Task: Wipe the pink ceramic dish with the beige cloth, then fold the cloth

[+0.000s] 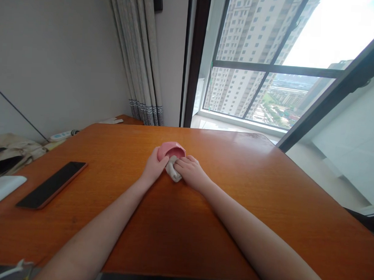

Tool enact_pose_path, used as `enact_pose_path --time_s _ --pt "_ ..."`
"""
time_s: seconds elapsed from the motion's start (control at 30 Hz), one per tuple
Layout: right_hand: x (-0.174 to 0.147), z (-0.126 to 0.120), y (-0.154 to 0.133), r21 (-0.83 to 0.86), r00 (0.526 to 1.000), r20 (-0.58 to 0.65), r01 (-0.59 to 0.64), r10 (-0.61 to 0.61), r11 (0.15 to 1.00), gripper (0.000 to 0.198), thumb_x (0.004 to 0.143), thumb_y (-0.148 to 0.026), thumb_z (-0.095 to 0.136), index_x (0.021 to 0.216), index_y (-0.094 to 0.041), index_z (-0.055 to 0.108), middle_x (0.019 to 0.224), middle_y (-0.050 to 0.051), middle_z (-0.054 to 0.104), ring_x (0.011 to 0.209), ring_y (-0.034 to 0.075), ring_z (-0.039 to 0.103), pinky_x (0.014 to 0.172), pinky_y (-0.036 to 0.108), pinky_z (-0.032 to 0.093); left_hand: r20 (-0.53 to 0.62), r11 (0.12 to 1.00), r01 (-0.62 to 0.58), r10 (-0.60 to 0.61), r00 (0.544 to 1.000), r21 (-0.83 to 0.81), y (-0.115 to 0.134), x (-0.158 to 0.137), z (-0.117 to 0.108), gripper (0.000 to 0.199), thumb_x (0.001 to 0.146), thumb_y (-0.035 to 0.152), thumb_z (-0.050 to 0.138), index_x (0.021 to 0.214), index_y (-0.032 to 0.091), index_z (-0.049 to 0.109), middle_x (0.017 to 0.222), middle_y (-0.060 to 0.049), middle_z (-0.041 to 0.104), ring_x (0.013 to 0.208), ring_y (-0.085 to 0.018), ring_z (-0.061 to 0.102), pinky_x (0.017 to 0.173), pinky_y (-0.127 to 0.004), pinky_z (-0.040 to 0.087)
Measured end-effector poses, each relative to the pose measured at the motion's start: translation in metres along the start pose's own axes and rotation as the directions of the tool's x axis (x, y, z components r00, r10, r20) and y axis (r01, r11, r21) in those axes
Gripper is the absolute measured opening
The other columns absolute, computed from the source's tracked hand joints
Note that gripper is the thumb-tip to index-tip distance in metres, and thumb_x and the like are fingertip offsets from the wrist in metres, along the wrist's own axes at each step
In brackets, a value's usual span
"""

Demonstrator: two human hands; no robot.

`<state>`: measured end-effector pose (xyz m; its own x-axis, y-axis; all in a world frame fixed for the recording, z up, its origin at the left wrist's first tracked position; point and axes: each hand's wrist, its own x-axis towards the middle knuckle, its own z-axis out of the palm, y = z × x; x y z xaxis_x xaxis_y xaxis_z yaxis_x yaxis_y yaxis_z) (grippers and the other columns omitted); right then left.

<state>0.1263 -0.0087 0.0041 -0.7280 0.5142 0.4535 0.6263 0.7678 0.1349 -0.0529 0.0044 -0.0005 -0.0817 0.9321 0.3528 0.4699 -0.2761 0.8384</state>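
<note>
Over the middle of the wooden table, a pink bowl (165, 148) is tipped on its side with its opening facing me. My left hand (152, 166) grips the bowl at its left edge, the thumb at the near rim. A crumpled whitish cloth (173, 172) hangs out at the bowl's near rim. Pressing the cloth at the opening is my right hand (190, 170), its fingers closed on it. Part of the bowl's inside is hidden behind the cloth and fingers.
A dark-screened phone (53, 185) lies on the table (233, 224) at the left, beside a white object (3, 189) cut off by the frame edge. Farther left are a cloth bag (13, 153) and a white remote-like device (61, 135). A curtain (143, 64) hangs beyond.
</note>
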Motion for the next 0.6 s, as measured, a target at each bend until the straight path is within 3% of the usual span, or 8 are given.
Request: enact_pose_path --time_s 0.17,0.27,0.37,0.47,0.6 --pt "0.002 0.004 -0.006 -0.081 1.000 -0.026 0.000 -0.002 0.997 0.016 0.089 -0.014 0.045 0.085 -0.016 0.060 0.085 0.006 0.061 0.086 0.019 0.050 0.090 0.035 0.032 0.030 0.999 0.051 -0.051 0.998 0.006 0.002 0.000 -0.004 0.026 0.077 0.043 0.054 0.084 0.018 0.053 0.078 -0.001 0.058 0.074 -0.017 0.055 0.070 -0.030 0.044" --pt "0.003 0.010 -0.012 -0.085 1.000 -0.023 0.017 -0.019 0.996 0.018 0.087 -0.011 0.044 0.082 -0.015 0.061 0.080 0.006 0.060 0.075 0.018 0.049 0.081 0.034 0.035 -0.040 0.993 0.065 -0.069 0.997 -0.099 0.008 -0.005 0.003 0.045 0.073 0.044 0.061 0.108 0.018 0.049 0.101 -0.006 0.060 0.093 -0.020 0.057 0.084 -0.032 0.044" --pt "0.003 0.014 -0.015 -0.066 0.993 -0.105 -0.059 0.052 0.996 0.018 0.086 -0.010 0.045 0.088 -0.013 0.062 0.080 0.007 0.060 0.073 0.019 0.048 0.078 0.034 0.035 -0.100 0.960 0.049 -0.080 0.992 -0.277 0.015 -0.017 0.018 0.061 0.074 0.041 0.062 0.125 0.021 0.036 0.117 -0.008 0.055 0.105 -0.019 0.055 0.092 -0.032 0.042" --pt "0.003 0.012 -0.015 -0.028 0.984 -0.156 -0.094 0.088 0.995 0.018 0.086 -0.010 0.045 0.089 -0.013 0.062 0.080 0.006 0.060 0.072 0.018 0.048 0.076 0.034 0.035 -0.114 0.940 0.022 -0.064 0.991 -0.340 0.018 -0.022 0.027 0.047 0.078 0.037 0.057 0.119 0.021 0.041 0.115 -0.007 0.056 0.104 -0.018 0.055 0.093 -0.032 0.043" --pt "0.005 0.003 -0.009 -0.022 0.994 -0.100 0.033 -0.035 0.999 0.018 0.088 -0.011 0.044 0.082 -0.016 0.061 0.082 0.005 0.061 0.074 0.018 0.048 0.076 0.032 0.035 -0.075 0.979 0.001 -0.016 0.997 -0.204 0.016 -0.009 0.010 0.027 0.078 0.033 0.053 0.100 0.018 0.054 0.099 -0.005 0.061 0.095 -0.020 0.057 0.090 -0.034 0.045"
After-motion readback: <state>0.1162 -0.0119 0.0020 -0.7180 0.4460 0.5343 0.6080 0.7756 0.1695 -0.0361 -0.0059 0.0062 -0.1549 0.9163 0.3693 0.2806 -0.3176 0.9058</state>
